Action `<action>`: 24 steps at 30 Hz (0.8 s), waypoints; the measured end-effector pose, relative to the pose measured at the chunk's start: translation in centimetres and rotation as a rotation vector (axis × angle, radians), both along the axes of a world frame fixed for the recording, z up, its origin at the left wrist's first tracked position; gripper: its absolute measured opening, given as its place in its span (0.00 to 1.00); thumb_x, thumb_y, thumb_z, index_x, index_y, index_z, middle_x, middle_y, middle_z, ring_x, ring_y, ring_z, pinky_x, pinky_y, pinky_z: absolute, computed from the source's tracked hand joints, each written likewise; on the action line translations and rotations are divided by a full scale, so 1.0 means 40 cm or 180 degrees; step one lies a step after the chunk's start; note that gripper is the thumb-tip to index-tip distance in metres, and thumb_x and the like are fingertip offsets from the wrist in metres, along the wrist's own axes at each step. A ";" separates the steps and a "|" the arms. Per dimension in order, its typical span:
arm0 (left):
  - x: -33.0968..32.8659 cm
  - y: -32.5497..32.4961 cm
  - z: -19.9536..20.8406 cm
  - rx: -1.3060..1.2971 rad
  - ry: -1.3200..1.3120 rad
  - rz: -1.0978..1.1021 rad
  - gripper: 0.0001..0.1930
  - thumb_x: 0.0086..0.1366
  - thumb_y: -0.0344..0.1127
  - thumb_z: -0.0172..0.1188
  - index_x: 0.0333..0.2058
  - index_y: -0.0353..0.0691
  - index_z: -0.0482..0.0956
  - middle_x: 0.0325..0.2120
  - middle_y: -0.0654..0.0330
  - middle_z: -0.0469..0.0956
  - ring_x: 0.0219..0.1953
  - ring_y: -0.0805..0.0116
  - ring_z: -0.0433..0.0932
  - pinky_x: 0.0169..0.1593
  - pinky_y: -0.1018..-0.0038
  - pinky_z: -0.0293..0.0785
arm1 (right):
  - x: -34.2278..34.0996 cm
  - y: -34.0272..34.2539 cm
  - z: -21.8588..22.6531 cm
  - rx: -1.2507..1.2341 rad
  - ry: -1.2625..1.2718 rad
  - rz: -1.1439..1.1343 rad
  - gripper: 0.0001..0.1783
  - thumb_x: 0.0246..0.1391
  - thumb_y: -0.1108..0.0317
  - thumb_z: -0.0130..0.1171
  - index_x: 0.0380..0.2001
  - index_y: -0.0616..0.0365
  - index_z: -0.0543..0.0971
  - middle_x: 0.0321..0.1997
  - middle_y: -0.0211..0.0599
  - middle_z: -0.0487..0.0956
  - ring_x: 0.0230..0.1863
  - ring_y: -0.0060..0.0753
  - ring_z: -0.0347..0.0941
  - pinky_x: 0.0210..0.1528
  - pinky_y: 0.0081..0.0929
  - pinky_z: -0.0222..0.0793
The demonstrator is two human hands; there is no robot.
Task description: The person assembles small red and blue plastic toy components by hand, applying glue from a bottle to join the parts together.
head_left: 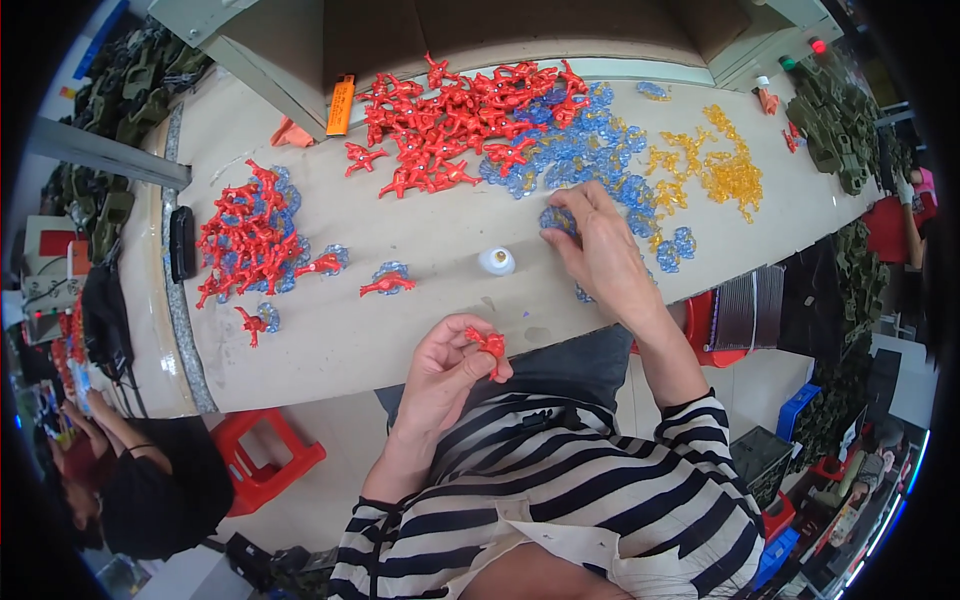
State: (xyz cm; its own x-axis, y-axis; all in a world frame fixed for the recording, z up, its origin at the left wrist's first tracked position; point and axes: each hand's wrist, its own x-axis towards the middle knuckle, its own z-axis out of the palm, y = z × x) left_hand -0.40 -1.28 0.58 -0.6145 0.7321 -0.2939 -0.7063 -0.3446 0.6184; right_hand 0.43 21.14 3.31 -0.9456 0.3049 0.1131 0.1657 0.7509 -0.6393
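1. In the head view, a red figure (488,345) is held in the left hand (445,370), near the front edge of the bench (345,345); the grip is narrow, pinched between thumb and fingers.
2. Over to the right hand (605,245): a blue piece (558,217) is framed by thumb and fingers, and it appears to be held in a narrow grip just beside the loose supply.
3. Between the two hands, a white bottle (495,261) is left standing, touched by neither.
4. On the left, red figures are heaped together with blue pieces in a mixed pile (250,240), with a few pairs set apart beside it; these are judged to be done.
5. Plenty is left, it seems: a big red pile (440,125) and a wide blue pile (590,135) are spread at the back.
6. Yellow pieces (733,170) are scattered farther right; their use cannot be told.
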 end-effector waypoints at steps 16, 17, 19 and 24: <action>0.009 0.030 -0.013 0.0906 -0.0549 -0.0266 0.15 0.61 0.31 0.54 0.46 0.38 0.65 0.38 0.55 0.72 0.33 0.67 0.73 0.37 0.75 0.70 | 0.134 -0.077 -0.005 -0.4130 -0.0292 0.0360 0.18 0.44 0.83 0.59 0.42 0.64 0.74 0.30 0.31 0.76 0.31 0.19 0.73 0.32 0.13 0.69; 0.008 0.029 -0.016 0.0887 -0.0409 -0.0245 0.15 0.61 0.30 0.54 0.46 0.38 0.66 0.38 0.55 0.72 0.33 0.67 0.73 0.38 0.75 0.70 | 0.136 -0.079 -0.007 -0.4135 -0.0289 0.0354 0.18 0.44 0.83 0.59 0.42 0.64 0.74 0.30 0.31 0.76 0.31 0.19 0.73 0.32 0.13 0.69; 0.009 0.028 -0.019 0.0787 -0.0314 -0.0100 0.14 0.60 0.30 0.54 0.45 0.38 0.66 0.38 0.55 0.72 0.33 0.68 0.73 0.38 0.75 0.70 | 0.140 -0.083 -0.011 -0.4586 -0.0013 0.0305 0.19 0.46 0.84 0.55 0.45 0.65 0.72 0.38 0.38 0.76 0.38 0.25 0.74 0.38 0.18 0.72; 0.008 0.025 -0.025 0.0778 -0.0194 0.0142 0.12 0.58 0.26 0.56 0.42 0.37 0.69 0.37 0.56 0.73 0.35 0.69 0.73 0.41 0.75 0.70 | 0.139 -0.082 -0.002 -0.4857 -0.0125 0.0112 0.21 0.41 0.86 0.57 0.43 0.70 0.71 0.45 0.45 0.73 0.49 0.37 0.71 0.46 0.26 0.71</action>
